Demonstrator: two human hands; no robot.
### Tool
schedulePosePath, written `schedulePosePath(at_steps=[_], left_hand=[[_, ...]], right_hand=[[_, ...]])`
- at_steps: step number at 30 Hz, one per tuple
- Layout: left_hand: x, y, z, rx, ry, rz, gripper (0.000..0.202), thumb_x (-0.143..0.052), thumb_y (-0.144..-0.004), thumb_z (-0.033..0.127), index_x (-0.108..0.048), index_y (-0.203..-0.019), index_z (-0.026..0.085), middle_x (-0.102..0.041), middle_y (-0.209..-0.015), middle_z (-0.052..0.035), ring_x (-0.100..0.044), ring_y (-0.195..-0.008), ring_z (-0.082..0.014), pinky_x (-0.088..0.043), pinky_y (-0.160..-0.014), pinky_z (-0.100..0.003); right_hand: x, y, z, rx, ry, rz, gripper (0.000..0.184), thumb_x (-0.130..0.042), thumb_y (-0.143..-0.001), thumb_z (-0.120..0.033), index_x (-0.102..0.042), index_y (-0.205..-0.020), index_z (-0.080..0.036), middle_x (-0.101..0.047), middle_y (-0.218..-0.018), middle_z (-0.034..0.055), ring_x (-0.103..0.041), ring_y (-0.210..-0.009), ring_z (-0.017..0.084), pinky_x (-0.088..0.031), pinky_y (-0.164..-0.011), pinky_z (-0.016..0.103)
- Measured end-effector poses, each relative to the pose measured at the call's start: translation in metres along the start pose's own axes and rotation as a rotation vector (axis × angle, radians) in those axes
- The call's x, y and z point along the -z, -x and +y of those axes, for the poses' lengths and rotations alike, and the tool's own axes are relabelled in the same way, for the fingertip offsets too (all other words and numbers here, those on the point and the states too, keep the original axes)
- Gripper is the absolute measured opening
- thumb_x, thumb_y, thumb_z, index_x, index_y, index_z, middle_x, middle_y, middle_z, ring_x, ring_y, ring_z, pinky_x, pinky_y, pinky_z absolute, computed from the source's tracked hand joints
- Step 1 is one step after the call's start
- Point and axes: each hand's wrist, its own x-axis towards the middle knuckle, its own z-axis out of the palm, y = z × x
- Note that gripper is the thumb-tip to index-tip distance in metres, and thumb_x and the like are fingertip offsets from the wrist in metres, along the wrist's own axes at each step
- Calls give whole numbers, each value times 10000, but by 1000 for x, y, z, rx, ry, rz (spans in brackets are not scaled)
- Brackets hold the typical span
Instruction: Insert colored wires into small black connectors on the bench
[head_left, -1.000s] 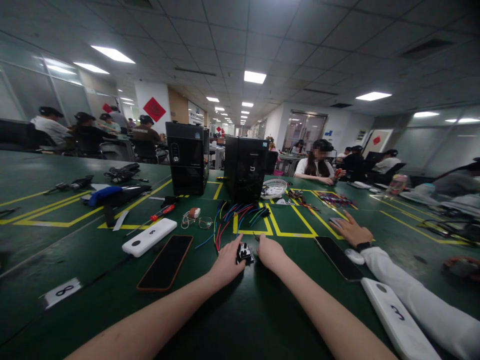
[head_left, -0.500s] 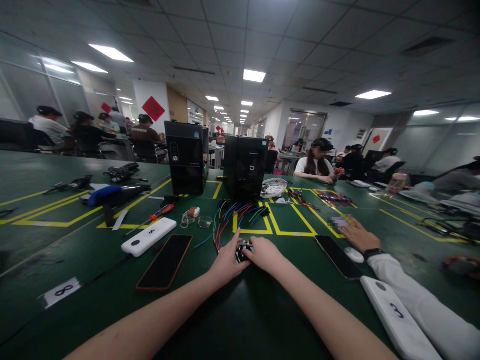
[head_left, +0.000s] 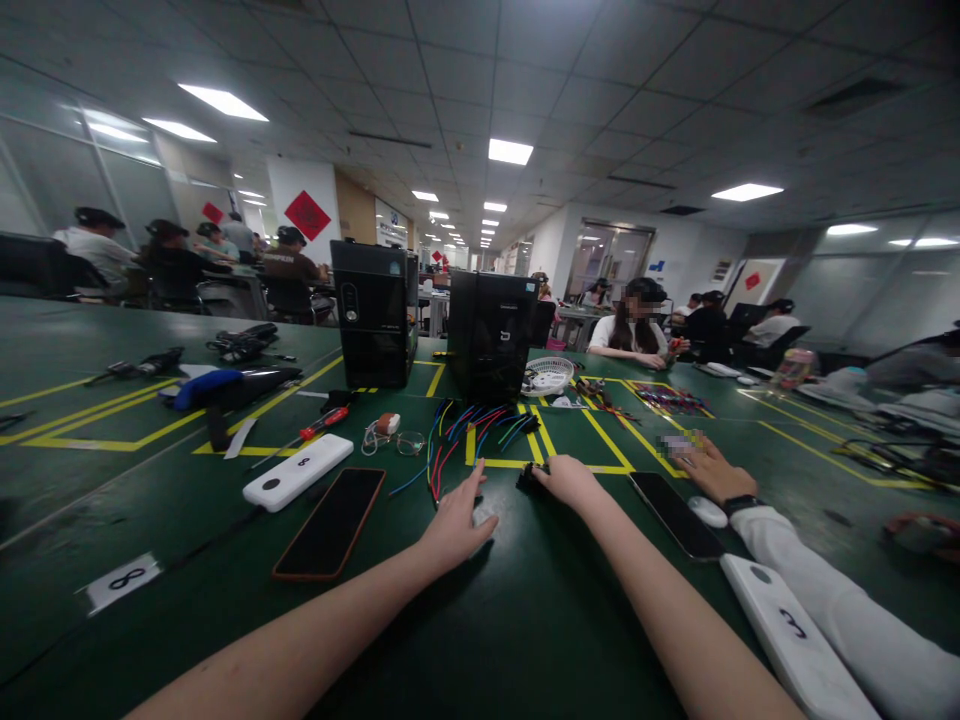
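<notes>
My left hand [head_left: 456, 525] rests over the green table with thumb and fingers spread, holding nothing. It lies just in front of a bundle of red, blue, yellow and black wires [head_left: 480, 430]. To its right, my right hand [head_left: 566, 485] has its fingers closed on a small black part [head_left: 531, 478] near the yellow tape line. Much of that part is hidden by the fingers, and its kind is unclear. Left of my left hand lies a phone with an orange-brown edge [head_left: 330, 524].
Two black computer towers [head_left: 371, 315] stand behind the wires. A white power bank [head_left: 298, 473], a red-handled screwdriver [head_left: 322, 424] and eyeglasses [head_left: 409, 443] lie left. A white basket [head_left: 549, 376] stands beyond. At right are another phone [head_left: 675, 513] and a co-worker's hand [head_left: 716, 470].
My hands were together around the small black part. My right hand has carried it right and away from my left hand, which stays in place with its fingers apart.
</notes>
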Motion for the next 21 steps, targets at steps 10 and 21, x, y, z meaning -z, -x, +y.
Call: schedulePosePath(at_steps=[10,21], left_hand=[[4,1,4,27,-28,-50,757,-526,-757,278,-133,-1400,208,-458,-1288,-100,-476,-1120,-236,-307,-973,-376],[4,2,2,16,-71,-66,709,-496,-774,283,-164,-1395,208,-460,-1285,-85,-442,-1151,-241,-285,-988,-396]], right_hand=[[1,-19,54,-198,-33,-91,411,-574,-705,-419,-639,-981,-122,-634,-1007,141,-604,-899,237,-441,-659,267],[-12,-40,134,-480,-200,217,499,-365,-838,-452,-579,-1042,-50,-621,-1005,203,-599,-930,268,-448,-700,300]])
